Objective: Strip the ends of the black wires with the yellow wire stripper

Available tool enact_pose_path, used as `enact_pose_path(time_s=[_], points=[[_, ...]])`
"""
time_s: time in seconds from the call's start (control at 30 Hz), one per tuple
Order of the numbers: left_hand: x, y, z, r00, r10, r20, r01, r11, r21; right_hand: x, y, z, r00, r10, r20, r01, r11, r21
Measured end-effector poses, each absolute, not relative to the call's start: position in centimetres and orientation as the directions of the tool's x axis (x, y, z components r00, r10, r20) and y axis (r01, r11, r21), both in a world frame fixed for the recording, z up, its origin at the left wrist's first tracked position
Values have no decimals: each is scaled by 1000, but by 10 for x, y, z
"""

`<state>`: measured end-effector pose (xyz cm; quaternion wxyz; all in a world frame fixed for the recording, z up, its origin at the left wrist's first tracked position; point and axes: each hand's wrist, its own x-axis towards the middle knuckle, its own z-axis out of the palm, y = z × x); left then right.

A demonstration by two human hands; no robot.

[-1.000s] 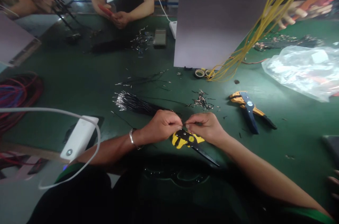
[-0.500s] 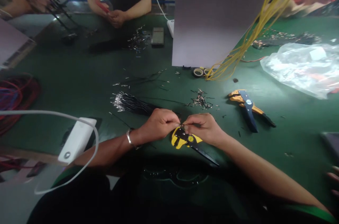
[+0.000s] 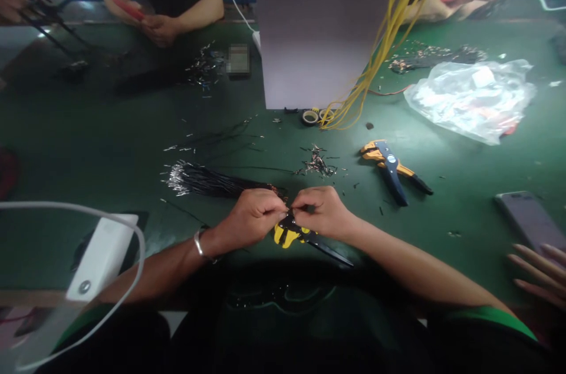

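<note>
My left hand (image 3: pixel 252 217) and my right hand (image 3: pixel 322 212) meet fingertip to fingertip near the front edge of the green table (image 3: pixel 110 132). Both are pinched shut on something small and dark that I cannot make out. Right beneath them lies a yellow-and-black wire stripper (image 3: pixel 305 235). A bundle of black wires with metal ends (image 3: pixel 207 180) lies just left of and behind my left hand. A small heap of metal terminals (image 3: pixel 317 164) sits a little beyond my right hand.
A blue-and-orange stripper (image 3: pixel 391 166) lies to the right, a phone (image 3: pixel 526 220) and another person's fingers (image 3: pixel 537 271) at the right edge. A grey panel (image 3: pixel 318 26), yellow wires (image 3: pixel 375 49), tape rolls (image 3: pixel 310 117) and a plastic bag (image 3: pixel 469 97) stand behind. A white power bank (image 3: pixel 99 256) is left. Other people work opposite.
The view has swung to the right, so everything sits further left in the picture and the phone has come into sight. My hands stay pinched together over the stripper.
</note>
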<state>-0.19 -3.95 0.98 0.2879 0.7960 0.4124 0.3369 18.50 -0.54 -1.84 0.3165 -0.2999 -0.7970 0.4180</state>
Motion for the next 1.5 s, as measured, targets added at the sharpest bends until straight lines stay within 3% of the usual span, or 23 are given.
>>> enact_pose_path(time_s=[0.37,0.63,0.7,0.8,0.93,1.23,1.5], points=[[-1,-39,6,485,838,250,465,-490,737,183,-7,-20,-599,756,262,250,488,-836],[1,-38,3,468,868,165,420,-383,823,183,-9,-22,-591,788,176,276,402,-873],[0,-37,4,448,884,131,404,-331,853,185,-8,-21,-586,800,126,251,327,-911],[-3,-35,6,383,923,50,370,-203,907,188,-5,-21,-587,808,-50,164,58,-985],[-8,-32,9,289,954,-82,351,-26,936,191,0,-23,-633,750,-190,-8,-251,-968],[-10,-29,8,244,966,-89,339,1,941,192,-1,-28,-658,726,-198,-109,-353,-929],[-10,-31,5,231,973,-13,387,-80,919,190,1,-32,-683,710,-170,-183,-392,-902]])
